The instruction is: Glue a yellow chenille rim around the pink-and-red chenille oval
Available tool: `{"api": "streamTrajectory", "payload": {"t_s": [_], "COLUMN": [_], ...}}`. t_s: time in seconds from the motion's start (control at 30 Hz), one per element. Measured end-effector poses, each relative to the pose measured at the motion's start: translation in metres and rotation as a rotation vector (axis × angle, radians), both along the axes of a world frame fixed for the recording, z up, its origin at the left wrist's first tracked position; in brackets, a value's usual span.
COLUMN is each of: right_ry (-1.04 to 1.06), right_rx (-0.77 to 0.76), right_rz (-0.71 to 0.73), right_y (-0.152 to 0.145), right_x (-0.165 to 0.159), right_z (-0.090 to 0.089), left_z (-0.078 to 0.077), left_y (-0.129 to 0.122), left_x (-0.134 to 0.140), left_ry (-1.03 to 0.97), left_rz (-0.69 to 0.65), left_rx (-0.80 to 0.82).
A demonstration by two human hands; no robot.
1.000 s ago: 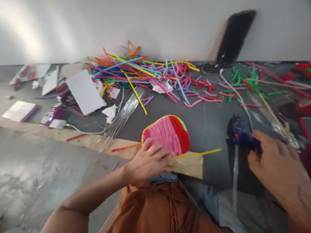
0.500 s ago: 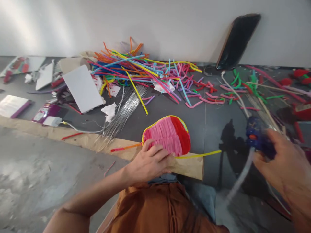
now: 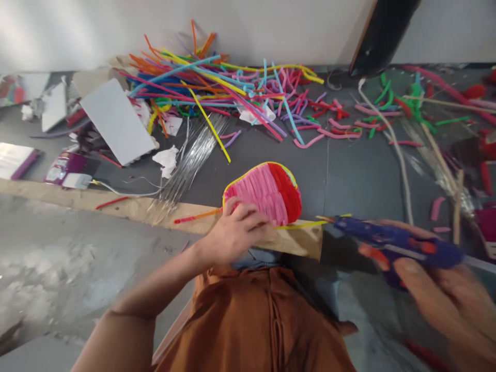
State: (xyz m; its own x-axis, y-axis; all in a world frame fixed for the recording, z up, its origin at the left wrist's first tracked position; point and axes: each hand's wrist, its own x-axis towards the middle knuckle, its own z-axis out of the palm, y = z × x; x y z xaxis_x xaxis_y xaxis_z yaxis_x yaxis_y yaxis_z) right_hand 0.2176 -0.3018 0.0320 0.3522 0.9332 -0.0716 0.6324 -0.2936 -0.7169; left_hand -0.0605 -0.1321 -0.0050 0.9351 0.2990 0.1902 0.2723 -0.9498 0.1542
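Note:
Pink and red pipe-cleaner rows cover a rounded flat piece (image 3: pixel 267 188), edged in yellow. My left hand (image 3: pixel 234 227) grips its lower left edge, fingers curled over the pink part. From the lower edge a loose yellow pipe cleaner (image 3: pixel 304 225) runs out to the right. An orange pipe cleaner (image 3: pixel 201 215) sticks out at the left. In my right hand (image 3: pixel 434 289) is a blue hot glue gun (image 3: pixel 387 238) with an orange trigger. Its nozzle points left, close to the yellow strand; whether they touch I cannot tell.
Many coloured pipe cleaners (image 3: pixel 201 93) lie heaped along the wall. Silvery wires (image 3: pixel 194 160) and a white card (image 3: pixel 118 124) are to the left. A phone (image 3: pixel 382 39) leans on the wall, a white cable (image 3: pixel 399 150) below it. Brown paper (image 3: pixel 298 243) edges the work surface.
My right hand has turned the glue gun from upright at the right to lying level, its nozzle now left near the yellow strand. My left hand stays on the piece. The view has tilted down.

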Motion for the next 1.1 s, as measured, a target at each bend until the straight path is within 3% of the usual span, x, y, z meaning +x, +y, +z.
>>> {"api": "streamTrajectory", "payload": {"t_s": [0.17, 0.37, 0.53, 0.77, 1.1], "right_ry": [0.261, 0.071, -0.038, -0.1, -0.097], "right_rx": [-0.087, 0.022, 0.085, 0.098, 0.072], "right_rz": [0.116, 0.245, 0.265, 0.312, 0.265], "right_y": [0.002, 0.013, 0.019, 0.023, 0.021], "right_x": [-0.021, -0.035, -0.038, -0.041, -0.038], "right_z": [-0.018, -0.028, -0.031, -0.031, -0.029], "left_z": [0.003, 0.005, 0.003, 0.001, -0.003], "left_y": [0.008, 0.008, 0.007, 0.007, 0.007], "left_x": [0.007, 0.013, 0.013, 0.013, 0.012], "left_ry": [-0.032, -0.051, -0.06, -0.11, -0.115], "left_rz": [-0.007, 0.035, 0.069, 0.044, 0.055], "left_rx": [-0.094, -0.121, -0.146, -0.183, -0.161]}}
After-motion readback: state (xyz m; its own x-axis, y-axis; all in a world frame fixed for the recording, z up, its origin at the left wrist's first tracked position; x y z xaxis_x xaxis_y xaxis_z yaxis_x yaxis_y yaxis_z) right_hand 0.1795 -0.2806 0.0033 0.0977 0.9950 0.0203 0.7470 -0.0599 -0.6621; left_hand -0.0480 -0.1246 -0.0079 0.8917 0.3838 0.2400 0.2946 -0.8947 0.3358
